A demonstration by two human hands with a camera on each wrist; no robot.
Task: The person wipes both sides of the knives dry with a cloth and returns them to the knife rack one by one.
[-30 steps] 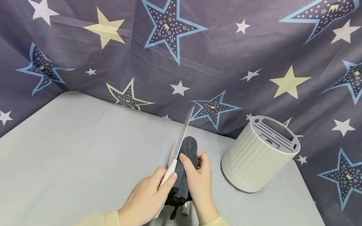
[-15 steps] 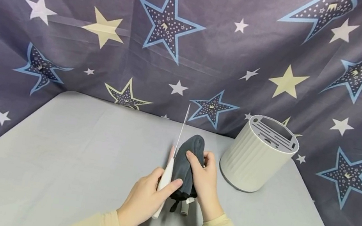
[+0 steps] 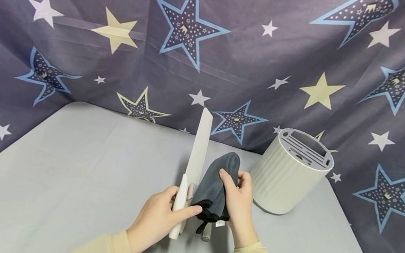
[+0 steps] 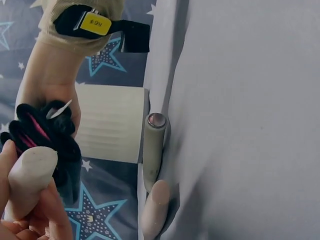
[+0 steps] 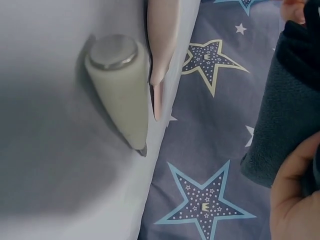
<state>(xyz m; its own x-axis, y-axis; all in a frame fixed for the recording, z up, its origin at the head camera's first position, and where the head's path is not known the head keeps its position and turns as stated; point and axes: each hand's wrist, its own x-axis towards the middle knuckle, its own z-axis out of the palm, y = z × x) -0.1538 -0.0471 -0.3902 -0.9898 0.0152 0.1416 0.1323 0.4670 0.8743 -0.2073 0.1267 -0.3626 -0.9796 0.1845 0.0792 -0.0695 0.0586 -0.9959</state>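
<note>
My left hand (image 3: 156,218) grips the white handle of a broad-bladed kitchen knife (image 3: 199,144), its blade pointing up and away with the flat side showing. To the right of the knife, my right hand (image 3: 240,205) holds a folded dark grey-blue cloth (image 3: 215,184) with black edges, thumb on top. The left thumb reaches to the cloth's lower edge; whether it touches is unclear. In the left wrist view the butt of the knife handle (image 4: 34,167) sits between the fingers, with the bunched cloth (image 4: 62,150) beyond it.
Beneath the hands, a beige-handled utensil (image 5: 120,92) and a pink-handled knife (image 5: 164,40) lie on the grey-covered table (image 3: 98,181). A cream ribbed knife block (image 3: 283,179) with a slotted top stands at the right. A star-patterned curtain (image 3: 178,78) hangs behind.
The knife has turned from nearly edge-on to show its flat side and shifted slightly left. My right hand has drawn the cloth rightward, away from the blade.
</note>
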